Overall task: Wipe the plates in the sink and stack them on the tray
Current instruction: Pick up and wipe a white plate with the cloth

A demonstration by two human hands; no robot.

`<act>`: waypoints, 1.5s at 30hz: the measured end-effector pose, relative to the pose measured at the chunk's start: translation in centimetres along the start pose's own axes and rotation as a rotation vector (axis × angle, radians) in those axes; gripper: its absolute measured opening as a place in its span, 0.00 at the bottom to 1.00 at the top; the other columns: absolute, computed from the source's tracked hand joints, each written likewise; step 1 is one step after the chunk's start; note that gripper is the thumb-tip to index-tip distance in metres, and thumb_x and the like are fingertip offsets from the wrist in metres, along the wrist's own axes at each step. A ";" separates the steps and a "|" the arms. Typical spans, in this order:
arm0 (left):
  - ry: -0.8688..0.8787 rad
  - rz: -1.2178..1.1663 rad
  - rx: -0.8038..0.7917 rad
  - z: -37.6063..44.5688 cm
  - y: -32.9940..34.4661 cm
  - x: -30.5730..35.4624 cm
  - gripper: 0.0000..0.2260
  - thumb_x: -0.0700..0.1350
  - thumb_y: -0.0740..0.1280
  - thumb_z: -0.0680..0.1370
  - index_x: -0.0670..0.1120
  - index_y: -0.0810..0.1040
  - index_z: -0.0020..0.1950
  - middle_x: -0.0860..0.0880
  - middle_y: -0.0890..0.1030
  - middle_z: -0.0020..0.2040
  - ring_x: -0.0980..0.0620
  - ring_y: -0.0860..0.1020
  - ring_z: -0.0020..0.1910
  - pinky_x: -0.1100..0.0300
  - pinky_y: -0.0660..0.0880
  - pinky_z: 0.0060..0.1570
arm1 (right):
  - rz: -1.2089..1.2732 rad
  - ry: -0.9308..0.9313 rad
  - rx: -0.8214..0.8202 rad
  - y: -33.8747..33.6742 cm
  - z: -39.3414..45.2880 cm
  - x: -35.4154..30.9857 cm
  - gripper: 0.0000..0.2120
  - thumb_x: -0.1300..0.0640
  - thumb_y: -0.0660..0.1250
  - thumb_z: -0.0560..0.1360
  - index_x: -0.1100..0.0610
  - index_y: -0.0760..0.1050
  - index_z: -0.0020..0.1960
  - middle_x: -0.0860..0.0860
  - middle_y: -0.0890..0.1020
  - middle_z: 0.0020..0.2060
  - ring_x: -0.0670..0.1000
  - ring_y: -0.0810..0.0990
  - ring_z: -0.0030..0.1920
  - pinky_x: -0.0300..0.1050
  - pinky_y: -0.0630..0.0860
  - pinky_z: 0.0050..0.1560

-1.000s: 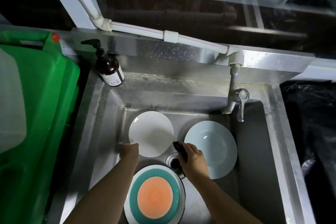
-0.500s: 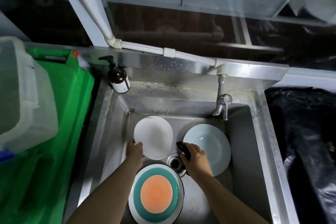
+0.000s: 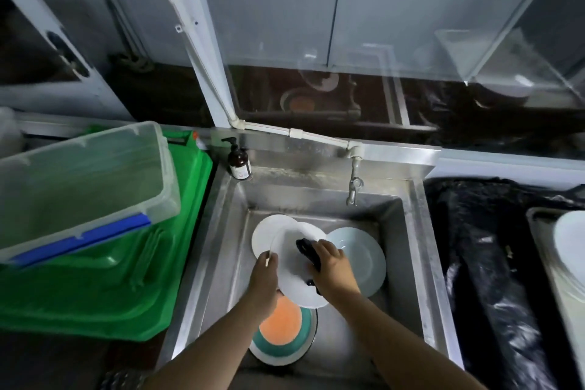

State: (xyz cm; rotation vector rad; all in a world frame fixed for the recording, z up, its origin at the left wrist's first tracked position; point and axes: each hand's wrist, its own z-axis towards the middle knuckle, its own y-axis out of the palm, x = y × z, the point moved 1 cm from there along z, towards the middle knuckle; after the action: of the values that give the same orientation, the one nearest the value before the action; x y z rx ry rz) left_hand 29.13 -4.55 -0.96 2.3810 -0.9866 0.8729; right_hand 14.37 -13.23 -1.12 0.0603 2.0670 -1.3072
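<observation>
A steel sink (image 3: 411,263) holds several plates. My left hand (image 3: 264,275) grips the left rim of a white plate (image 3: 294,279) and holds it tilted above the sink floor. My right hand (image 3: 332,266) holds a dark cloth (image 3: 307,251) and presses it on that plate's face. A second white plate (image 3: 266,231) lies behind it. A pale blue plate (image 3: 367,260) lies to the right, and an orange and teal plate (image 3: 281,332) lies below my hands. At the right edge, a metal tray (image 3: 538,231) carries a white plate (image 3: 569,244).
A brown pump bottle (image 3: 239,160) stands at the sink's back left corner, and a tap (image 3: 354,188) hangs over the back wall. On the left, a green bin (image 3: 142,288) has a clear plastic box (image 3: 79,184) on top. Black plastic sheeting (image 3: 490,263) covers the counter between sink and tray.
My left hand has lifted a white plate off another white plate. My right hand has brought the cloth from beside the drain onto the lifted plate. The view has pulled back and up.
</observation>
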 end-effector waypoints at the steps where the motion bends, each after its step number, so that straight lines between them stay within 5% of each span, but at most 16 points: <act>1: 0.029 -0.010 -0.023 -1.3 0.6 0.4 0.12 0.51 0.56 0.86 0.51 0.75 0.65 0.45 0.80 0.60 0.42 0.80 0.58 0.48 0.82 0.45 | -0.053 -0.047 -0.005 -0.6 -0.7 -0.8 0.28 0.48 0.66 0.76 0.44 0.67 0.75 0.47 0.68 0.72 0.58 0.68 0.66 0.52 0.68 0.68; 5: 0.099 -0.032 -0.002 -3.8 1.7 1.6 0.13 0.52 0.56 0.87 0.51 0.77 0.64 0.45 0.82 0.60 0.44 0.81 0.58 0.50 0.82 0.48 | -0.182 -0.134 0.057 -1.3 -3.9 -2.6 0.30 0.37 0.56 0.77 0.43 0.61 0.77 0.49 0.61 0.78 0.59 0.63 0.72 0.58 0.69 0.69; 11: 0.088 -0.149 -0.117 -5.1 1.3 3.5 0.15 0.52 0.57 0.86 0.46 0.77 0.65 0.39 0.82 0.62 0.38 0.81 0.61 0.39 0.76 0.62 | -0.296 -0.354 0.300 -1.3 -6.0 -5.3 0.25 0.43 0.62 0.80 0.48 0.67 0.75 0.52 0.69 0.75 0.64 0.70 0.71 0.61 0.75 0.64; 14: 0.039 -0.198 -0.165 -5.4 0.9 4.4 0.17 0.53 0.58 0.86 0.45 0.76 0.68 0.39 0.82 0.63 0.36 0.80 0.63 0.34 0.73 0.65 | -0.342 -0.334 0.362 -1.8 -5.6 -7.3 0.23 0.43 0.60 0.81 0.46 0.67 0.75 0.51 0.68 0.76 0.63 0.69 0.72 0.58 0.72 0.66; 18: 0.018 -0.195 -0.173 -4.3 0.1 4.8 0.17 0.54 0.60 0.85 0.47 0.76 0.69 0.41 0.81 0.65 0.39 0.80 0.64 0.42 0.81 0.56 | -0.419 -0.352 0.390 -2.9 -4.4 -8.1 0.21 0.45 0.63 0.80 0.45 0.70 0.72 0.51 0.69 0.75 0.63 0.71 0.71 0.57 0.73 0.64; 21: 0.012 -0.168 -0.188 -3.5 -0.4 4.7 0.20 0.54 0.67 0.77 0.46 0.76 0.66 0.37 0.80 0.65 0.35 0.80 0.63 0.34 0.76 0.61 | -0.452 -0.285 0.378 -3.8 -3.8 -7.7 0.23 0.50 0.67 0.78 0.44 0.70 0.72 0.50 0.68 0.75 0.62 0.69 0.73 0.57 0.73 0.65; 25: 0.009 -0.092 -0.141 -5.4 -1.0 5.3 0.08 0.50 0.61 0.84 0.51 0.79 0.54 0.41 0.83 0.56 0.38 0.81 0.55 0.27 0.74 0.58 | -0.418 -0.144 0.408 -5.4 -3.1 -6.7 0.21 0.52 0.65 0.79 0.45 0.72 0.71 0.49 0.69 0.75 0.63 0.68 0.73 0.60 0.73 0.64; 31: 0.075 -0.027 -0.090 -6.0 0.4 5.1 0.09 0.50 0.61 0.85 0.46 0.76 0.55 0.41 0.82 0.53 0.42 0.80 0.48 0.44 0.75 0.49 | -0.300 -0.130 0.423 -4.4 -3.3 -7.5 0.22 0.56 0.66 0.78 0.50 0.73 0.72 0.52 0.69 0.75 0.65 0.67 0.73 0.61 0.75 0.59; 36: 0.198 -0.005 -0.087 -5.9 2.2 4.8 0.11 0.47 0.60 0.86 0.43 0.78 0.57 0.37 0.84 0.56 0.36 0.83 0.57 0.38 0.76 0.61 | -0.320 -0.316 0.429 -3.3 -4.9 -7.9 0.24 0.51 0.57 0.78 0.48 0.71 0.73 0.51 0.68 0.75 0.63 0.67 0.74 0.55 0.76 0.58; 39: 0.225 -0.022 -0.071 -7.2 2.9 5.0 0.09 0.46 0.59 0.86 0.44 0.78 0.58 0.38 0.84 0.56 0.38 0.83 0.55 0.41 0.78 0.58 | -0.298 -0.386 0.436 -4.2 -5.0 -6.2 0.24 0.52 0.63 0.78 0.47 0.69 0.75 0.50 0.66 0.77 0.63 0.66 0.74 0.55 0.75 0.60; 42: 0.241 0.001 -0.051 -7.2 3.0 5.0 0.09 0.53 0.63 0.82 0.49 0.79 0.52 0.38 0.83 0.53 0.43 0.81 0.48 0.44 0.77 0.50 | -0.268 -0.385 0.449 -5.7 -4.0 -3.3 0.25 0.56 0.64 0.78 0.46 0.68 0.74 0.49 0.66 0.77 0.63 0.66 0.74 0.56 0.75 0.62; 45: 0.249 0.088 -0.038 -6.6 2.9 4.8 0.16 0.62 0.65 0.73 0.52 0.78 0.50 0.41 0.79 0.46 0.46 0.74 0.43 0.49 0.71 0.44 | -0.216 -0.197 0.474 -6.9 -3.0 -1.1 0.24 0.57 0.67 0.79 0.47 0.70 0.74 0.49 0.65 0.77 0.61 0.63 0.75 0.61 0.74 0.64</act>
State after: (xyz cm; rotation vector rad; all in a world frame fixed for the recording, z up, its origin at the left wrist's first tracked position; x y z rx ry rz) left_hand 27.05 -4.95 7.49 2.1463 -1.0032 1.1406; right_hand 11.03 -13.84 5.76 -0.0815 1.5981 -1.8363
